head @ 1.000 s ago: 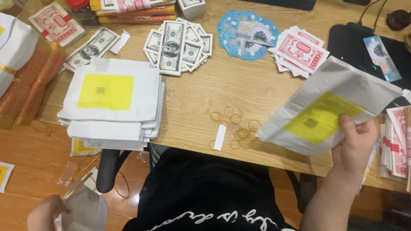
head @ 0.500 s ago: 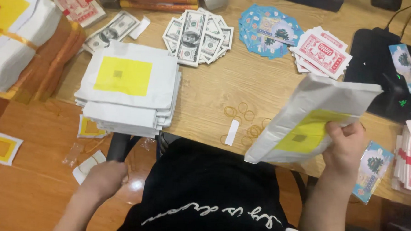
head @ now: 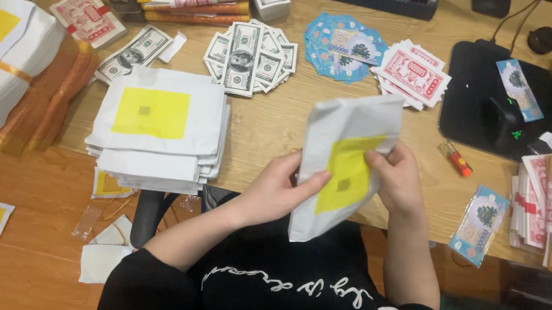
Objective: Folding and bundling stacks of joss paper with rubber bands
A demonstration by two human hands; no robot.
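I hold a bundle of white paper sheets with a yellow square (head: pixel 345 158) upright above the table's front edge. My left hand (head: pixel 280 190) grips its left edge, thumb on the front. My right hand (head: pixel 401 177) grips its right side, fingers over the yellow square. A stack of the same white sheets with a yellow square (head: pixel 158 127) lies on the wooden table (head: pixel 271 123) to the left of my hands.
Fanned grey banknotes (head: pixel 250 56), blue notes (head: pixel 341 45) and red notes (head: pixel 412 74) lie at the back. A black pad (head: pixel 480 96) and an orange lighter (head: pixel 457 159) sit to the right, with bundled papers (head: pixel 547 200) at the right edge. Large banded paper stacks (head: pixel 10 65) stand left. Scraps lie on the floor (head: pixel 32 236).
My left hand came up from the floor side and took hold of the bundle's left edge. The bundle shifted left and now stands upright in both hands.
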